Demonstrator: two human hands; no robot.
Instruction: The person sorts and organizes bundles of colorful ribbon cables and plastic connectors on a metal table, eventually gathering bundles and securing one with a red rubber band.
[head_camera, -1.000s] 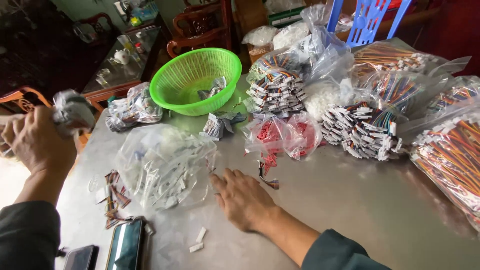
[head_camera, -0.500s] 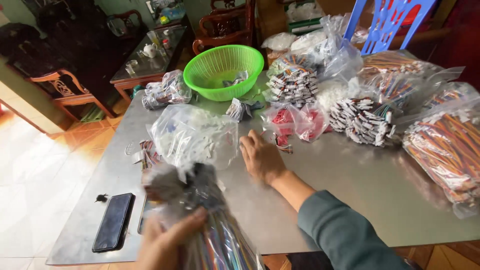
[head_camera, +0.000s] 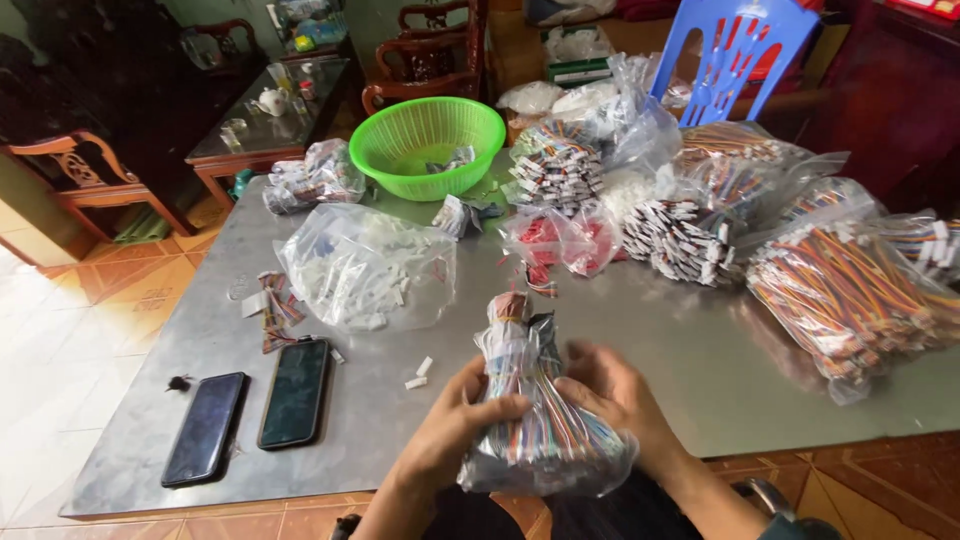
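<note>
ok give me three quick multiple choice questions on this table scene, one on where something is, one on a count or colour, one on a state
1. Where do the two phones lie?
A. the table's near left part
B. inside the basket
C. on the blue chair

2. What colour is the basket?
A. red
B. green
C. white

3. How is the bag of coloured wires held?
A. it lies untouched
B. by one hand
C. by both hands

Answers: 1 A, they lie side by side on the bare metal table. 2 B, its mesh is bright green. 3 C, the left hand and right hand grip its sides.
</note>
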